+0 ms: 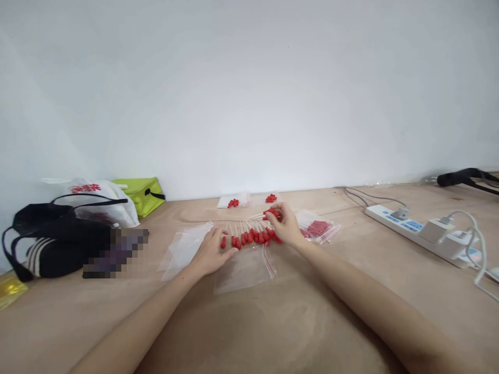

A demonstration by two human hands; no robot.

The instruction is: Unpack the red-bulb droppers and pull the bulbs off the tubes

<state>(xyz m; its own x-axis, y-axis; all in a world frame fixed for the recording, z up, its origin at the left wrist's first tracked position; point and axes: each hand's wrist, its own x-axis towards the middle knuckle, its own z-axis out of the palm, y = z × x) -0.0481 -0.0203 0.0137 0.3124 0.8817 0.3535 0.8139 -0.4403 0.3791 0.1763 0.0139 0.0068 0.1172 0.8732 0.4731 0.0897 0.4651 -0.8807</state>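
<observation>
A row of red-headed pale sticks point(253, 236) lies side by side on the table, red ends toward me. My right hand point(284, 226), at the row's right end, has its fingers closed on a few red-headed sticks, their pale stems pointing left. My left hand point(213, 252) rests at the row's left end, fingers spread, with nothing visible in it. One red head point(223, 242) shows close to its fingertips. In front of the row lies a clear zip bag point(244, 272) with a red seal line, flat on the table.
Clear bags point(183, 246) are stacked at left; filled bags of red pieces point(317, 228) lie at right. Two small red piles point(233, 203) sit on bags near the wall. A power strip point(413, 228) with cables is at right; a black bag point(58, 244) and green box point(142, 196) at left.
</observation>
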